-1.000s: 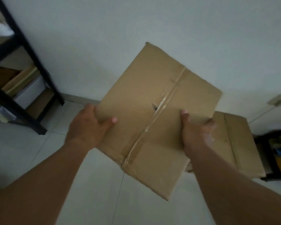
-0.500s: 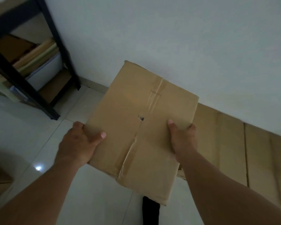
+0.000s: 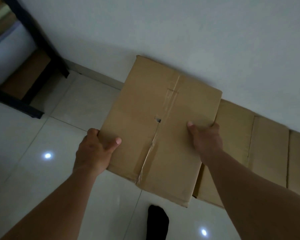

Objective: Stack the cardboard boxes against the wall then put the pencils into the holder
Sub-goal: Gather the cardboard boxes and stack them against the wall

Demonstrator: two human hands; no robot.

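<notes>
In the head view, left hand (image 3: 93, 151) and right hand (image 3: 206, 137) clamp a taped cardboard box (image 3: 159, 122) at centre, flattened cardboard (image 3: 260, 149) against the wall (image 3: 180, 32) at three o'clock; stacking unfinished, pencils unseen.

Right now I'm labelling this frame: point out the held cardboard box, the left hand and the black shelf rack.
held cardboard box (image 3: 137, 118), head view, top face.
left hand (image 3: 93, 153), head view, back.
black shelf rack (image 3: 42, 40), head view, leg.
</notes>
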